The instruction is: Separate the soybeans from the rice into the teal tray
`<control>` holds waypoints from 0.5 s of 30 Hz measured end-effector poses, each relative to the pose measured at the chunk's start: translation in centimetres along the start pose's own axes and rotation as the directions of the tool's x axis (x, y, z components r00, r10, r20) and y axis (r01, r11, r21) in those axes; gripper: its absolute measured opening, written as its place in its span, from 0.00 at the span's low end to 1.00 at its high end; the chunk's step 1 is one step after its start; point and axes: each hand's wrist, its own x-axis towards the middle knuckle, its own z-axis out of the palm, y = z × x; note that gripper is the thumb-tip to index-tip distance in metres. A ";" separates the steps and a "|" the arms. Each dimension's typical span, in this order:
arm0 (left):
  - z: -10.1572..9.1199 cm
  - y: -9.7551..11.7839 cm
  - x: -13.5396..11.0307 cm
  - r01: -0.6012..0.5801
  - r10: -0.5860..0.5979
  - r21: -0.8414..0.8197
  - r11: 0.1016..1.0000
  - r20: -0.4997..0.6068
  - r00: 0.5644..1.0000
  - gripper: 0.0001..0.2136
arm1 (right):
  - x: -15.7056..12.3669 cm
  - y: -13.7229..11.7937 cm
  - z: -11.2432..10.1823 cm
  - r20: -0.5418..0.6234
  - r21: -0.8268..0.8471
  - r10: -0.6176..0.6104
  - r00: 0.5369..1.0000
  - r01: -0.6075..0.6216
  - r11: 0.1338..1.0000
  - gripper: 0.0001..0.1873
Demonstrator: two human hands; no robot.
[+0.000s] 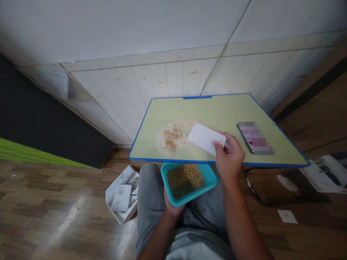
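My right hand [229, 153] pinches a flat white plastic card [206, 138] by its right end, thumb on top. The card is tilted above the small folding table [225, 108], its far end at the edge of a spread of pale rice-like grains [162, 141]. Yellow-brown beans [172, 139] lie among these grains. Below the table's front edge, my left hand [173, 207] grips a teal plastic basin [210, 180] from underneath, over my lap. Many round, soybean-like beans [187, 177] fill the basin's bottom. Most of my left fingers are hidden under it.
A phone [253, 139] lies on the right of the table, its screen blurred. Behind stands a white panelled wall [151, 79] with a cable. An open white box [123, 195] with papers sits on the wooden floor at left. A brown box [273, 186] is under the table at right.
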 end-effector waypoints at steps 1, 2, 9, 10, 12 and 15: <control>0.0 0.0 0.0 0.008 -0.008 -0.004 1.000 0.020 1.000 0.32 | -0.1 0.0 0.1 0.010 -0.001 -0.002 1.000 0.002 1.000 0.14; 0.0 0.1 0.0 0.016 -0.016 -0.004 1.000 0.038 0.999 0.32 | -0.2 0.1 0.1 0.023 -0.001 -0.004 1.000 0.004 1.000 0.14; -0.8 0.7 -0.1 0.031 -0.034 0.031 0.999 0.106 0.994 0.28 | -0.6 0.0 0.4 0.110 0.022 -0.027 0.994 0.025 0.999 0.12; -1.0 0.7 -0.1 0.033 -0.036 0.034 0.999 0.106 0.994 0.28 | -0.6 0.0 0.4 0.091 0.020 -0.029 0.995 0.027 0.999 0.12; -1.0 0.6 -0.1 0.027 -0.031 0.035 0.999 0.104 0.994 0.28 | -0.5 -0.1 0.4 0.045 0.015 -0.038 0.998 0.038 0.999 0.12; 0.5 0.5 -0.2 0.013 -0.018 0.039 0.999 0.110 0.994 0.27 | -0.2 -0.2 0.2 -0.050 0.014 -0.061 0.997 0.062 0.998 0.12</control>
